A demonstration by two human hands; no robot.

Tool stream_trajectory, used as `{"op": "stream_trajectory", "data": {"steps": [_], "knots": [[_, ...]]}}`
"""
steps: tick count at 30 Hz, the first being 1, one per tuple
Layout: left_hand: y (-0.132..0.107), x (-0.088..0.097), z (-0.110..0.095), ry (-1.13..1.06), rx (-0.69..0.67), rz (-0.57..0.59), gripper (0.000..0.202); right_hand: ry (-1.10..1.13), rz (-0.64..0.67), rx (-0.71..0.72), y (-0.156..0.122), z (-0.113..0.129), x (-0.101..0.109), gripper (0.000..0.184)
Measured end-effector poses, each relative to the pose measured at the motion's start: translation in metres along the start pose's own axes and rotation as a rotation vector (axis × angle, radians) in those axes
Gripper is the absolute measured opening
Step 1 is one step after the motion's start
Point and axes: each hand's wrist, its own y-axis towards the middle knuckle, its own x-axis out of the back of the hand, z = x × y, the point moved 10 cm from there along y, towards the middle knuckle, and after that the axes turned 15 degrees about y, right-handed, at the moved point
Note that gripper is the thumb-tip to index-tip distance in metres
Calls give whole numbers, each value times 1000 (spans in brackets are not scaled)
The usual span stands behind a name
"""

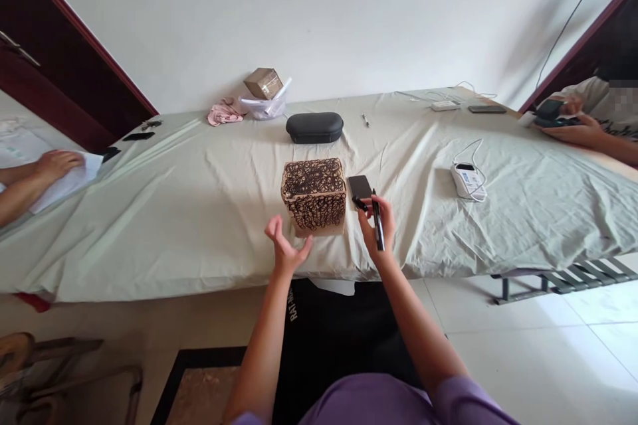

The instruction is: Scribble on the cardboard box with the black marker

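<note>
A small cardboard box covered in dense black scribbled marker loops [314, 196] stands near the front edge of a long table draped in a wrinkled pale grey-green cloth [174, 212]. The right hand [375, 220], just right of the box and not touching it, is closed around a black marker pen [377, 222], with the pen's black cap [359, 202] pinched at the fingertips. The left hand [285, 246] hovers in front of the box's lower left corner, palm up, fingers loosely spread and curled, holding nothing and just short of contact.

A flat black phone [359, 185] lies just behind the right hand, beside the box. Further back sits a black oval zip case [314, 127], and beyond it, against the white wall, a plain brown carton tipped on a clear plastic tub [264, 96] and a pink cloth [224, 113]. To the right lies a white device with a coiled white cable [467, 179].

At the far left, another person's hand rests on white paper [57, 163]; at the far right, another person's hands hold a dark device [558, 116]. The cloth hangs over the front edge. Broad stretches of cloth to the left and right of the box carry nothing.
</note>
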Motion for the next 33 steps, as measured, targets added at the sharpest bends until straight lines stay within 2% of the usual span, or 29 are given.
{"op": "stream_trajectory", "data": {"steps": [1,2,3,6,8,9,11,12,15,17,22,26,30,33], "knots": [[-6,8,-16,8,-12,-30,86,-27,47,59,-8,18,-3,34],[-11,9,-33,-50,-17,4,70,-41,141,102,-16,32,-10,36],[-15,3,-50,-153,3,113,59,-26,241,155,-24,46,-19,40],[-26,-23,-93,-398,152,488,56,40,494,275,-45,76,-40,56],[-25,-25,-106,-389,238,558,35,75,561,288,-50,86,-44,60],[-23,-24,-108,-400,282,559,28,100,559,266,-50,88,-43,57],[-20,-21,-105,-466,374,527,27,190,485,137,-45,84,-35,37],[-20,-20,-102,-510,415,511,29,253,421,27,-41,77,-29,29],[-23,-19,-96,-600,488,486,34,490,243,-345,-38,47,-20,25],[-25,-20,-99,-632,493,506,34,617,201,-490,-39,37,-24,14],[-27,-28,-119,-653,499,603,41,668,179,-620,-38,29,-35,11],[-34,-38,-130,-671,546,606,58,676,222,-714,-51,30,-50,11],[-49,-47,-125,-609,564,570,68,615,201,-767,-64,31,-57,14],[-64,-51,-121,-578,547,622,72,531,190,-750,-67,26,-53,15]]}}
